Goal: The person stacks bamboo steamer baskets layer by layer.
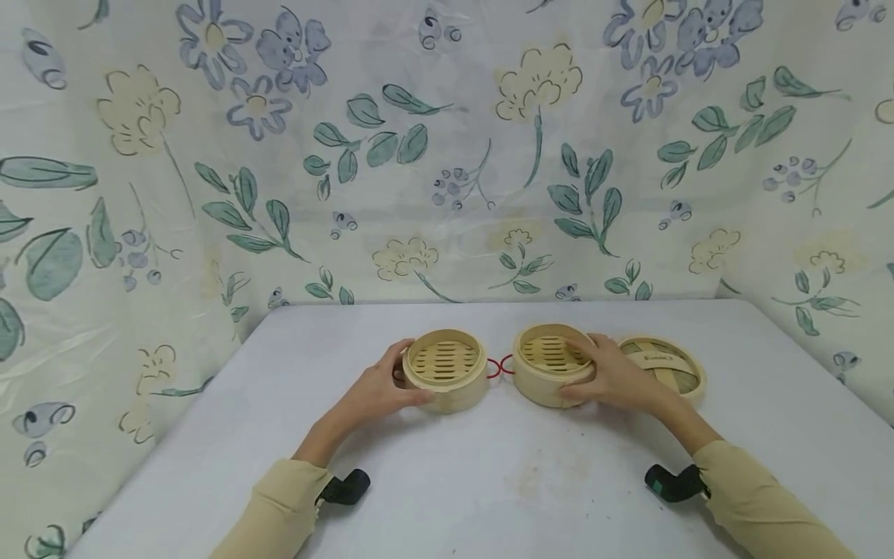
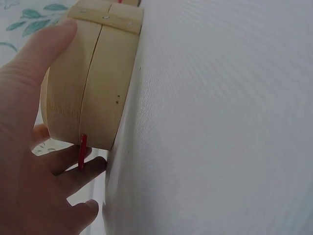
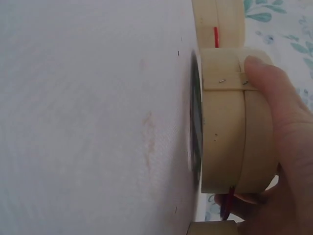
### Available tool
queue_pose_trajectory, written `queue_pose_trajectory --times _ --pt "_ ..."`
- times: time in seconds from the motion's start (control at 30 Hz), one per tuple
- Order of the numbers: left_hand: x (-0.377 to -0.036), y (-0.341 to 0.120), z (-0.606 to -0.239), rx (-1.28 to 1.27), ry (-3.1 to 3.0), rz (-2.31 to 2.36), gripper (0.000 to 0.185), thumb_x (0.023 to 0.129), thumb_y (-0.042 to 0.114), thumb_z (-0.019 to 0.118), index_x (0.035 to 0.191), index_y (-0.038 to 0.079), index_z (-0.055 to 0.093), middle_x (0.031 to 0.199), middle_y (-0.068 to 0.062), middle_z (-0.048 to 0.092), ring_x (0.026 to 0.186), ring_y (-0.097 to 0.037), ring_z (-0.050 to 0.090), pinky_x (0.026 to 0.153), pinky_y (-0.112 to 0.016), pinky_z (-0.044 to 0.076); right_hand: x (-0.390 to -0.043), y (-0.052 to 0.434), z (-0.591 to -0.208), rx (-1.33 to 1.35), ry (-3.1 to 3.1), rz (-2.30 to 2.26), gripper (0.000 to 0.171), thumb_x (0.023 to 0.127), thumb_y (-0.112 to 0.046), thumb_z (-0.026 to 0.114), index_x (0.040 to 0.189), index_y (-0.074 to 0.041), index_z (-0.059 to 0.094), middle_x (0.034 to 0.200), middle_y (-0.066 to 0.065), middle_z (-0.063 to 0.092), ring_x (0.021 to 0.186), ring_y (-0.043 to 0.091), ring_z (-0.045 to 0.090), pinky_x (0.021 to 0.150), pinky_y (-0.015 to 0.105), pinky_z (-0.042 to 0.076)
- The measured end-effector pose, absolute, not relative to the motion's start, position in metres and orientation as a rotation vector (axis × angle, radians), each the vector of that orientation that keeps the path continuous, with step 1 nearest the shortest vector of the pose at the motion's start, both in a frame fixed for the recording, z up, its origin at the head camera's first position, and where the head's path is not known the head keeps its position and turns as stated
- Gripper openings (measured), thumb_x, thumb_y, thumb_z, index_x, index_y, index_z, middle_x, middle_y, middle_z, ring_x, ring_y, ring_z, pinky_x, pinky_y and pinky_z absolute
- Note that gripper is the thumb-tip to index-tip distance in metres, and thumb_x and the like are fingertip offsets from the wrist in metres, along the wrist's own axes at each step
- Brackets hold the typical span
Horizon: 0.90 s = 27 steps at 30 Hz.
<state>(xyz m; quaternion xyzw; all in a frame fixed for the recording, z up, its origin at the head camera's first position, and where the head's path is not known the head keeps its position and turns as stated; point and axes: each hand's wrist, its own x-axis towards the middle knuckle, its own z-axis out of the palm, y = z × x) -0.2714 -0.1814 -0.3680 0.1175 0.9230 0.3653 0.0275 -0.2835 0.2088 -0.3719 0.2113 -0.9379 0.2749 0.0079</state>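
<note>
Two round bamboo steamer baskets stand side by side on the white table, slatted bottoms showing inside. My left hand (image 1: 384, 387) grips the left steamer basket (image 1: 455, 399), thumb on the near side and fingers around the outer left side. The right steamer basket (image 1: 536, 386) is held by my right hand (image 1: 618, 378), its thumb on the near wall and fingers over the rim. A dark gap shows under that basket (image 3: 222, 142) in the right wrist view. Small red loops (image 1: 493, 374) stick out from the walls and face each other between the baskets.
A round woven bamboo lid (image 1: 691, 371) with a flat strap lies just right of the right basket, partly behind my right hand. The white table (image 1: 482, 497) ends at a floral curtain (image 1: 461, 217) behind and at both sides. Faint brownish stains mark the tabletop.
</note>
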Motion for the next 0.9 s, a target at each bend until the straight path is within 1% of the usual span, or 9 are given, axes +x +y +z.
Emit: queue_pose_trajectory --times 0.1,0.17,0.4,0.57,0.7,0.9 --pt "-0.272 -0.181 -0.369 0.345 2.849 1.123 0.102 0.075 0.054 0.08 0.154 0.021 0.026 0.128 -0.014 0.059 0.111 -0.024 0.057 0.092 -0.044 0.047 -0.283 0.209 -0.372 0.624 -2.933 0.855 0.096 0.079 -0.059 0.075 0.153 -0.011 0.035 0.146 0.034 0.033 0.131 0.053 0.039 0.1 0.071 0.035" --pt "-0.271 -0.18 -0.369 0.341 2.843 1.131 0.102 0.075 0.054 0.081 0.154 0.022 0.026 0.129 -0.014 0.059 0.112 -0.024 0.057 0.092 -0.043 0.047 -0.283 0.21 -0.371 0.614 -2.928 0.849 0.098 0.079 -0.06 0.074 0.154 -0.012 0.033 0.146 0.034 0.033 0.13 0.054 0.04 0.1 0.071 0.035" --pt "-0.273 -0.182 -0.369 0.339 2.851 1.151 0.102 0.072 0.054 0.083 0.153 0.023 0.029 0.134 -0.014 0.058 0.119 -0.026 0.056 0.098 -0.047 0.045 -0.281 0.214 -0.365 0.556 -2.929 0.902 0.101 0.079 -0.064 0.072 0.158 -0.023 0.025 0.15 0.031 0.027 0.133 0.053 0.036 0.101 0.072 0.033" --pt "-0.274 -0.182 -0.368 0.337 2.853 1.152 0.101 0.073 0.054 0.082 0.153 0.023 0.029 0.134 -0.013 0.059 0.119 -0.026 0.056 0.098 -0.048 0.045 -0.28 0.22 -0.358 0.513 -2.919 0.997 0.101 0.079 -0.064 0.072 0.158 -0.028 0.022 0.152 0.028 0.024 0.134 0.05 0.035 0.102 0.071 0.032" --pt "-0.274 -0.181 -0.369 0.337 2.842 1.163 0.101 0.073 0.053 0.082 0.153 0.022 0.029 0.134 -0.013 0.058 0.121 -0.026 0.056 0.1 -0.049 0.044 -0.279 0.22 -0.356 0.507 -2.889 1.027 0.1 0.079 -0.062 0.074 0.158 -0.027 0.022 0.152 0.027 0.024 0.134 0.048 0.035 0.102 0.071 0.031" --pt "-0.274 -0.181 -0.369 0.34 2.834 1.18 0.1 0.072 0.053 0.083 0.152 0.022 0.03 0.131 -0.011 0.06 0.119 -0.025 0.056 0.101 -0.05 0.043 -0.28 0.208 -0.355 0.497 -2.853 1.036 0.099 0.08 -0.062 0.073 0.158 -0.029 0.023 0.152 0.024 0.027 0.133 0.044 0.036 0.101 0.069 0.033"
